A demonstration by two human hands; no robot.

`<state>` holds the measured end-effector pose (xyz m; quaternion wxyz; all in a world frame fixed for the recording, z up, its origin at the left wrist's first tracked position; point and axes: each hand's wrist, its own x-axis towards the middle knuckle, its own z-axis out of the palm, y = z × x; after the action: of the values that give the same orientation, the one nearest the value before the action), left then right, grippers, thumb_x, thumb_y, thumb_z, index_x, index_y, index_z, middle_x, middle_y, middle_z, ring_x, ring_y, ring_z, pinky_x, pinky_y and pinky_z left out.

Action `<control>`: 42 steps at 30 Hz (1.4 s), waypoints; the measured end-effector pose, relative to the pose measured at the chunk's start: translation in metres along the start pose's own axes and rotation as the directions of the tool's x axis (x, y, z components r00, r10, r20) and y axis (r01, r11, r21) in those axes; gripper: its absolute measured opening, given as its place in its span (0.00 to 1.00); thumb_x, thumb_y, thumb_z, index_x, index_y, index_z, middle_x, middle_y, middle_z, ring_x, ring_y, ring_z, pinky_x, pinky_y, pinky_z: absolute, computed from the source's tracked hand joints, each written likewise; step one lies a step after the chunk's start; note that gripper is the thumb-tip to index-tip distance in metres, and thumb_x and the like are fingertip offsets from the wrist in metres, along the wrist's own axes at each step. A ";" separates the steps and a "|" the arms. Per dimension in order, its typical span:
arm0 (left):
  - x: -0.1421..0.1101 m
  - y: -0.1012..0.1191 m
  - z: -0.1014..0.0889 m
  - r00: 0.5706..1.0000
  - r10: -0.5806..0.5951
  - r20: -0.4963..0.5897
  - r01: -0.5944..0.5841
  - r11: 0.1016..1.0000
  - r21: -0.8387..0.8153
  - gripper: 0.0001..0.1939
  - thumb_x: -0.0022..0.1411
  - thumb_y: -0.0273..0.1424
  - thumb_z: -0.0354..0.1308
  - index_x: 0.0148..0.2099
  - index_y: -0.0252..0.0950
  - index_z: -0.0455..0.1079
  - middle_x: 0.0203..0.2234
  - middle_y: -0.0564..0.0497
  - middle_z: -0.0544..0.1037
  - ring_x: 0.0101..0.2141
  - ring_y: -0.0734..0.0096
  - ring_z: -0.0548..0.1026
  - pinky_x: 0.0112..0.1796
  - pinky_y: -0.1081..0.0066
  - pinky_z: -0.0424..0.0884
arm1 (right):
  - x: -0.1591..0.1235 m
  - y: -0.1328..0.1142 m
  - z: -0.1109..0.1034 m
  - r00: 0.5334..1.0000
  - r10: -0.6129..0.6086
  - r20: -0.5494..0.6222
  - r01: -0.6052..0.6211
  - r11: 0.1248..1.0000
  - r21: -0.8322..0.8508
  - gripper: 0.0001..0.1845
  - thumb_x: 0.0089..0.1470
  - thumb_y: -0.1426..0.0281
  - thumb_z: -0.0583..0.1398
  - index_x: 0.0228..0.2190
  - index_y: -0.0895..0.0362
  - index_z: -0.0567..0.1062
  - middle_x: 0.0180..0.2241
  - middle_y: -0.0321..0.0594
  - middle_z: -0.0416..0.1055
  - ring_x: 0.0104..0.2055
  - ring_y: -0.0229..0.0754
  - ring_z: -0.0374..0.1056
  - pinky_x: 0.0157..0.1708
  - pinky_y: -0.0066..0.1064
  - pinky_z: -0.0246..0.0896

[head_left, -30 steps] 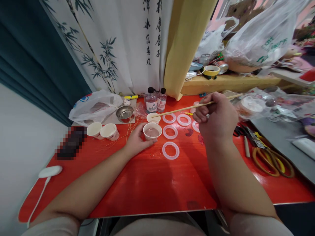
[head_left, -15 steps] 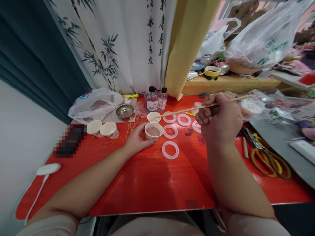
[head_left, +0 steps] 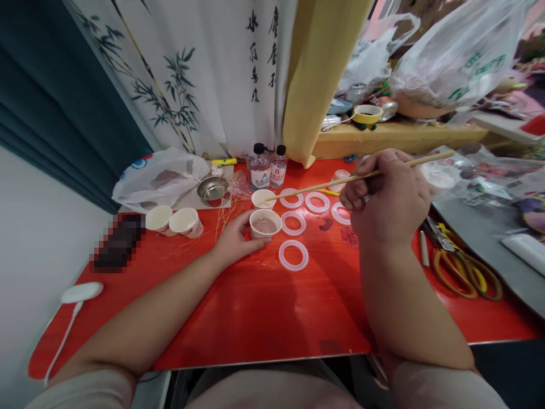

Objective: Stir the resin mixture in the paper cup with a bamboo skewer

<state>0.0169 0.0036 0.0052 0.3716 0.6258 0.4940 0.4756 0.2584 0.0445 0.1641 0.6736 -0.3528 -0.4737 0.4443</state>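
My left hand [head_left: 238,238] is wrapped round a paper cup [head_left: 264,224] with a pinkish liquid in it. In my right hand [head_left: 389,190] is a thin wooden stick [head_left: 315,187], held slantwise, with its far tip over or in a second paper cup [head_left: 263,199] just behind the first. Whether the tip touches that cup's contents I cannot tell. Several pale pink ring moulds [head_left: 293,255] lie to the right of the cups. Behind them stand a bottle marked A [head_left: 260,168] and a bottle marked B [head_left: 278,168], both with black caps.
Two more paper cups [head_left: 186,222] and a metal bowl [head_left: 213,191] are at the left, beside a plastic bag [head_left: 162,179]. A blurred dark object [head_left: 119,243] lies near the wall. Scissors [head_left: 462,267] rest at the right. The red table [head_left: 255,324] ends at my body.
My right hand has moved a little to the right with the stick, whose tip stays at the rear cup. My left hand keeps its hold on the front cup. The view shifts slightly.
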 end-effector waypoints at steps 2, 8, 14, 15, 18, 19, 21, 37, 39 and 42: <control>0.000 0.001 0.000 1.000 0.000 -0.002 0.000 1.000 0.004 0.34 0.53 0.39 0.76 0.61 0.39 0.73 0.54 0.41 0.83 0.53 0.52 0.82 0.54 0.52 0.80 | 0.000 0.000 -0.001 1.000 -0.005 0.000 0.005 1.000 -0.003 0.19 0.60 0.58 0.64 0.21 0.50 0.69 0.17 0.31 0.54 0.16 0.34 0.49 0.15 0.29 0.46; 0.001 0.003 0.002 1.000 0.012 -0.015 -0.012 1.000 -0.004 0.32 0.53 0.36 0.76 0.59 0.39 0.73 0.53 0.42 0.83 0.52 0.53 0.83 0.53 0.52 0.80 | -0.001 -0.001 0.000 1.000 -0.030 -0.001 0.030 0.999 -0.010 0.18 0.60 0.59 0.64 0.21 0.51 0.69 0.17 0.31 0.54 0.16 0.34 0.49 0.15 0.29 0.45; 0.002 0.004 0.002 1.000 0.012 -0.004 -0.012 1.000 -0.006 0.33 0.53 0.36 0.75 0.59 0.39 0.72 0.54 0.42 0.83 0.52 0.54 0.83 0.54 0.53 0.80 | -0.001 -0.001 0.000 1.000 -0.022 0.001 0.022 1.000 -0.015 0.19 0.60 0.59 0.64 0.21 0.51 0.68 0.17 0.31 0.53 0.15 0.34 0.49 0.15 0.29 0.44; 0.002 0.004 0.002 1.000 0.013 -0.005 -0.013 1.000 -0.009 0.33 0.53 0.36 0.75 0.60 0.39 0.72 0.54 0.42 0.83 0.52 0.54 0.82 0.55 0.53 0.80 | 0.000 0.000 0.000 1.000 -0.022 0.001 0.022 1.000 -0.017 0.19 0.60 0.60 0.64 0.21 0.51 0.68 0.16 0.31 0.53 0.15 0.34 0.49 0.15 0.29 0.44; 0.002 0.004 0.001 1.000 0.013 -0.016 -0.013 1.000 -0.010 0.34 0.53 0.36 0.75 0.61 0.38 0.71 0.56 0.41 0.82 0.54 0.52 0.81 0.57 0.51 0.78 | -0.001 0.009 0.000 0.999 -0.009 0.052 0.012 0.999 -0.050 0.18 0.62 0.61 0.63 0.21 0.51 0.70 0.15 0.31 0.55 0.15 0.34 0.49 0.15 0.28 0.43; 0.002 0.004 0.001 1.000 0.014 -0.016 -0.014 1.000 -0.005 0.34 0.53 0.36 0.75 0.61 0.38 0.71 0.56 0.42 0.82 0.55 0.52 0.81 0.57 0.51 0.78 | -0.001 0.013 0.000 0.995 0.010 0.097 -0.003 0.997 -0.079 0.18 0.63 0.62 0.62 0.22 0.52 0.71 0.15 0.30 0.56 0.15 0.34 0.49 0.15 0.28 0.43; 0.003 0.005 0.000 1.000 0.022 -0.011 -0.022 1.000 0.001 0.34 0.53 0.37 0.75 0.60 0.39 0.72 0.56 0.42 0.82 0.55 0.52 0.81 0.58 0.51 0.77 | -0.005 0.024 0.000 0.973 0.064 0.220 -0.028 0.986 -0.162 0.18 0.64 0.61 0.62 0.23 0.52 0.72 0.15 0.30 0.58 0.15 0.34 0.51 0.16 0.28 0.43; 0.006 0.006 -0.005 0.999 -0.025 0.026 0.025 1.000 0.012 0.35 0.51 0.37 0.76 0.60 0.40 0.71 0.55 0.42 0.81 0.53 0.51 0.80 0.57 0.50 0.74 | -0.014 0.046 -0.005 0.853 0.119 0.508 0.171 0.856 -0.489 0.18 0.71 0.62 0.54 0.29 0.54 0.70 0.22 0.32 0.61 0.26 0.38 0.57 0.26 0.32 0.49; 0.006 0.006 -0.004 0.999 -0.022 0.028 0.021 1.000 0.008 0.35 0.50 0.36 0.76 0.60 0.40 0.71 0.54 0.42 0.81 0.52 0.52 0.81 0.56 0.51 0.75 | -0.014 0.043 -0.004 0.850 0.131 0.510 0.167 0.852 -0.496 0.18 0.71 0.61 0.54 0.30 0.54 0.70 0.22 0.32 0.61 0.26 0.37 0.57 0.27 0.32 0.50; 0.006 0.005 -0.004 0.999 -0.015 0.030 0.014 1.000 0.024 0.35 0.50 0.35 0.76 0.59 0.40 0.71 0.54 0.43 0.82 0.52 0.53 0.80 0.56 0.52 0.75 | -0.014 0.039 -0.004 0.833 0.146 0.533 0.174 0.847 -0.503 0.18 0.71 0.61 0.54 0.30 0.54 0.71 0.22 0.32 0.61 0.26 0.37 0.58 0.28 0.32 0.51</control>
<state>0.0147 0.0078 0.0124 0.3751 0.6336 0.4985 0.4576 0.2497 0.0452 0.1235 0.3865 -0.3778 -0.7542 0.3730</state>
